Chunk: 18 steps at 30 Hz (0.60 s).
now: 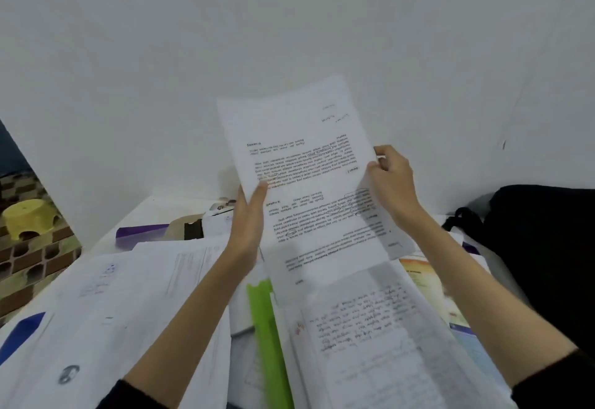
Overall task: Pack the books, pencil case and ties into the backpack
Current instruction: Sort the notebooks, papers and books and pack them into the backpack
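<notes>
Both hands hold a printed sheet (306, 183) upright over the table (167, 205): the left hand (248, 218) grips its left edge, the right hand (391, 180) pinches its right edge. The black backpack (544, 247) lies to the right, nearer the right hand; books (370, 328) lie below the sheet.

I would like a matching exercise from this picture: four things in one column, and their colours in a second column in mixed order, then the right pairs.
Things:
1. stool
2. backpack
3. folder
4. strip among the papers

Colours:
A. black
B. bright green
C. yellow
D. purple

Pairs: 1-C, 2-A, 3-D, 4-B

The left hand and right hand hold up a printed sheet, which is white and matches no colour here.
</notes>
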Tool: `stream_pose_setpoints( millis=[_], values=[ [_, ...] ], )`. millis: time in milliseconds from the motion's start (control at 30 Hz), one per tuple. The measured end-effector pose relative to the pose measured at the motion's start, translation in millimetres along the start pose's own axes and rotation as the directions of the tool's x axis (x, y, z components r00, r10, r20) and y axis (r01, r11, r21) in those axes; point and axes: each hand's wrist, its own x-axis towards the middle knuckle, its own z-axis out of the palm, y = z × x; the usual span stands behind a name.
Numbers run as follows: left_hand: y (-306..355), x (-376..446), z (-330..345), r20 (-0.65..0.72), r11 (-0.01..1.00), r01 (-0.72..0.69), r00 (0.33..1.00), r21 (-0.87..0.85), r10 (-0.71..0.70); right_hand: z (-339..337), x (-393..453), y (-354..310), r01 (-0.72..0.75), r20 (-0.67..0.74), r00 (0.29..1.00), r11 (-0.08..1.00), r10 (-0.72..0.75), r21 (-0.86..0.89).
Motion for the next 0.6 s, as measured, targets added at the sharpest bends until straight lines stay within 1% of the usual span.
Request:
stream_pose_setpoints(
  millis=[100, 167, 233, 333, 400, 433, 467, 500, 533, 567, 600],
  values=[
    [-27.6, -40.4, 1.3, 0.081, 1.0, 0.027, 0.996, -0.001, -0.027, -17.5, -35.3, 19.9, -0.093, 0.058, 0.994, 0.994, 0.096, -0.064],
    [-42.4, -60.8, -4.2, 0.115, 0.995, 0.081, 0.989, 0.065, -0.088, -28.5, -56.6, 33.7, -0.138, 0.077, 0.986, 0.985, 0.147, -0.108],
    [-53.7, -81.3, -13.5, 0.149, 0.971, 0.149, 0.973, 0.188, -0.178, -39.0, -79.3, 51.0, -0.183, 0.091, 0.976, 0.969, 0.2, -0.164],
    [-65.4, -104.0, -23.8, 0.293, 0.902, 0.119, 0.921, 0.415, -0.256, -49.6, -104.9, 73.7, -0.224, 0.123, 0.953, 0.916, 0.278, -0.333],
    [-69.7, -110.5, -26.6, 0.322, 0.848, 0.074, 0.905, 0.524, -0.278, -52.5, -116.2, 81.1, -0.198, 0.153, 0.937, 0.84, 0.313, -0.505],
    [-71.4, -111.6, -28.0, 0.326, 0.818, 0.038, 0.906, 0.573, -0.27, -52.8, -120.3, 81.9, -0.155, 0.156, 0.939, 0.782, 0.307, -0.604],
    [-72.8, -110.9, -29.9, 0.33, 0.779, -0.013, 0.91, 0.627, -0.251, -52.0, -123.5, 82.6, -0.089, 0.15, 0.953, 0.716, 0.264, -0.693],
    [-73.3, -109.5, -32.4, 0.33, 0.732, -0.064, 0.916, 0.679, -0.226, -50.0, -125.8, 83.7, -0.014, 0.145, 0.972, 0.656, 0.187, -0.754],
    [-72.2, -107.8, -35.5, 0.316, 0.691, -0.091, 0.926, 0.718, -0.207, -46.8, -127.5, 83.4, 0.048, 0.138, 0.986, 0.622, 0.097, -0.782],
    [-70.0, -105.6, -40.2, 0.289, 0.676, -0.085, 0.937, 0.732, -0.195, -42.0, -128.5, 80.4, 0.087, 0.133, 0.991, 0.627, 0.027, -0.774],
    [-65.6, -104.1, -46.3, 0.249, 0.688, -0.049, 0.949, 0.724, -0.195, -35.7, -129.2, 73.4, 0.118, 0.138, 0.99, 0.662, -0.022, -0.74]
  ],
)
